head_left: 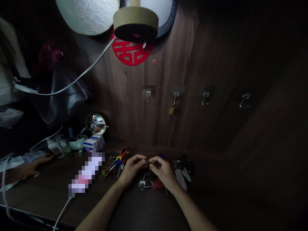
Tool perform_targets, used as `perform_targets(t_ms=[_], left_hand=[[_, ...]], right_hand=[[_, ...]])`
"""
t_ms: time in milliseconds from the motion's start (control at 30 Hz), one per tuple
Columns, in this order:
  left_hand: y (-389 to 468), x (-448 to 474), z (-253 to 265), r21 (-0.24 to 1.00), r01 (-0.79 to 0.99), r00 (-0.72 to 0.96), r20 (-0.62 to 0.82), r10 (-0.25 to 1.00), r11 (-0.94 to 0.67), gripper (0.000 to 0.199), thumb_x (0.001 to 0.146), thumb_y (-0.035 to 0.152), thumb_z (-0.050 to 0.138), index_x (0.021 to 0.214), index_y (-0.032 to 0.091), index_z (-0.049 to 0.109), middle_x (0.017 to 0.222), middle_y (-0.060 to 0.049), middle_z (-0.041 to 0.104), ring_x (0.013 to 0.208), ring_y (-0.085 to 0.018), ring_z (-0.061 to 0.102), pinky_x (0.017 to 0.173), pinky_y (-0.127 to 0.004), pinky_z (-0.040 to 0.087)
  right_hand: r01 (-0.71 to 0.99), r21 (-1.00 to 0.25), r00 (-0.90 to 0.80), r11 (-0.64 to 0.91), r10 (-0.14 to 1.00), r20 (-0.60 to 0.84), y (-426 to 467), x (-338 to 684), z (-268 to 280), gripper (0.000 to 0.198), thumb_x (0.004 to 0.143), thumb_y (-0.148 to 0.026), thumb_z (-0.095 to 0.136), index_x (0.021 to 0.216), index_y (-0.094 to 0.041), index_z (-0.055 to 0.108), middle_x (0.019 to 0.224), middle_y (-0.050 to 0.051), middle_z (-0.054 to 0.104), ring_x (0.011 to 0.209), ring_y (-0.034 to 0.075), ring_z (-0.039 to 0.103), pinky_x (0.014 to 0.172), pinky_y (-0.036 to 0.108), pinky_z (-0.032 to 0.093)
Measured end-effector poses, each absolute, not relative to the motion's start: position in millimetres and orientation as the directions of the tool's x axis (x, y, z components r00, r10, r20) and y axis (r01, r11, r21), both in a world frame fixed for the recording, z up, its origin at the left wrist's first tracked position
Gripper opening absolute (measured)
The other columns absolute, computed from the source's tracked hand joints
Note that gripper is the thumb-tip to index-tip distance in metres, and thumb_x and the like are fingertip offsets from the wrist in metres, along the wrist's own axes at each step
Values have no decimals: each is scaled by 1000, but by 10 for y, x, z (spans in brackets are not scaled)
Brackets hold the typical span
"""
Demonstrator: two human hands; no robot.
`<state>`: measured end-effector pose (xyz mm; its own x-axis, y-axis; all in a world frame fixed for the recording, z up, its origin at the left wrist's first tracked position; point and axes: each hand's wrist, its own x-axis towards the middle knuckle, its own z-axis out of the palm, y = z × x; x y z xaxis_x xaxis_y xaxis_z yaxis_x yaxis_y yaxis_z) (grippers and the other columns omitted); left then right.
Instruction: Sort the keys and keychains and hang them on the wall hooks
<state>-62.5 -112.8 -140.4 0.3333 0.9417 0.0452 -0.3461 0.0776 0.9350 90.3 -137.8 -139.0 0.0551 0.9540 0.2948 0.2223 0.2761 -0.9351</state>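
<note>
In the middle of the head view, my left hand [132, 167] and my right hand [163, 167] meet fingertip to fingertip over the dark tabletop. Both are closed in a pinch on small metal keys [148, 162], largely covered by the fingers. Right below them lie silver keys [142, 184] and a red tag [157, 183]. Left of my left hand is a bunch of keys [118, 161] with red, yellow and blue parts. Dark and grey fobs with more keys [181, 179] rest beside my right hand.
Several hooks line the wooden back panel; yellow-topped keys [172, 109] hang from one hook [176, 95]. A round mirror [95, 124], small boxes [93, 143], a blurred-out phone-like slab [86, 176] with a cable, and another hand [26, 168] are at left. A lamp [136, 22] hangs above.
</note>
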Motion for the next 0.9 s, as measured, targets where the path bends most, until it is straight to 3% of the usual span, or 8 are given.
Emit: perform_targets(t_ms=[133, 433, 567, 733, 900], left_hand=[[-1139, -624, -1368, 939, -336, 268, 29, 963, 65, 29, 61, 35, 75, 78, 14, 62, 70, 2, 59, 67, -10, 56, 71, -25, 48], [-1088, -652, -1380, 871, -482, 183, 0, 983, 90, 37, 58, 34, 77, 87, 15, 62, 71, 2, 59, 69, -10, 58, 72, -25, 49], [-1100, -681, -1382, 960, -280, 169, 68, 983, -19, 34, 67, 37, 70, 95, 19, 65, 81, -1, 62, 77, -14, 58, 73, -27, 47], [-1099, -678, -1404, 934, 14, 248, 342, 906, -356, 25, 74, 36, 63, 93, 21, 69, 100, -6, 62, 101, -21, 54, 92, -33, 39], [-1096, -647, -1450, 912, 87, 307, 358, 882, -400, 26, 80, 35, 57, 99, 21, 64, 99, -5, 62, 98, -19, 55, 89, -32, 41]], right_hand=[[192, -950, 49, 246, 965, 259, -1387, 886, -1379, 11, 67, -24, 59, 75, -19, 64, 68, 0, 65, 61, 14, 60, 60, 27, 49], [73, -978, 34, 198, 979, 201, -1414, 887, -1324, 12, 66, -26, 61, 75, -19, 64, 68, -1, 63, 60, 13, 59, 58, 25, 50], [55, -980, 41, 189, 981, 191, -1407, 909, -1335, 13, 66, -28, 62, 75, -19, 64, 65, -2, 61, 59, 13, 59, 58, 25, 49], [39, -983, 27, 180, 983, 181, -1415, 920, -1304, 15, 66, -30, 63, 75, -18, 63, 60, -3, 58, 58, 13, 59, 57, 25, 47], [63, -989, -27, 136, 991, 134, -1455, 920, -1230, 16, 67, -31, 62, 77, -19, 62, 61, -3, 59, 60, 14, 60, 57, 24, 46]])
